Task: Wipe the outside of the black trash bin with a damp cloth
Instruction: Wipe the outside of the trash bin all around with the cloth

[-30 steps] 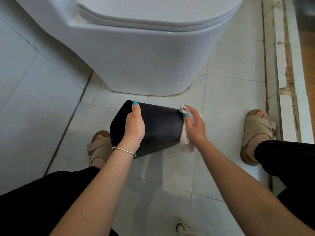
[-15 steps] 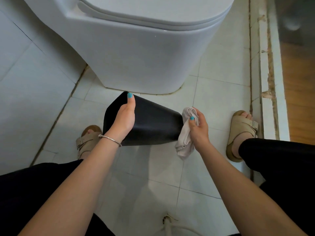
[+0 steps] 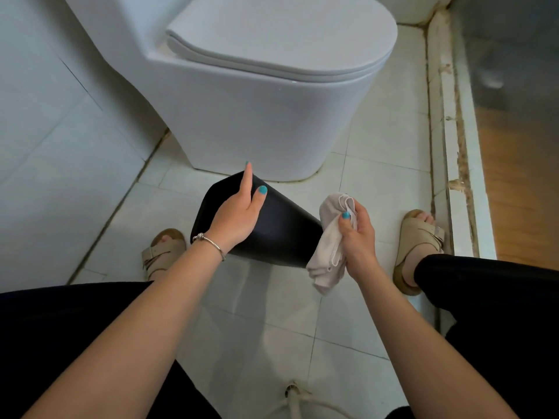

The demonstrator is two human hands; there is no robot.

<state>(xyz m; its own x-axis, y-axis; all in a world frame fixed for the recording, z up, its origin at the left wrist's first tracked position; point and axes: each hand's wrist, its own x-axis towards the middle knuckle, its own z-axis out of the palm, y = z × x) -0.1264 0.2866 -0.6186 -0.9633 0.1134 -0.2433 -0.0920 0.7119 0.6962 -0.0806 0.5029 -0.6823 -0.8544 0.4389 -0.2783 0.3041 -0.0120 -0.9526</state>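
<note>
bathroom floor (image 3: 378, 182): left hand (image 3: 236, 219) steadies tipped bin (image 3: 281, 234).

Tilted bin (image 3: 281, 234) (cloth (image 3: 329, 246) alongside)

The black trash bin (image 3: 281, 231) is lying tipped on its side above the tiled floor, its narrower end pointing right. The pale, crumpled cloth (image 3: 329, 246) is hanging against that right end, bunched and drooping downward.

The left hand (image 3: 237, 217) covers part of the black trash bin (image 3: 281, 234). The bin's open end faces away, so its inside is hidden. The cloth (image 3: 331, 246) hides the bin's end beside the right hand (image 3: 358, 237).
</note>
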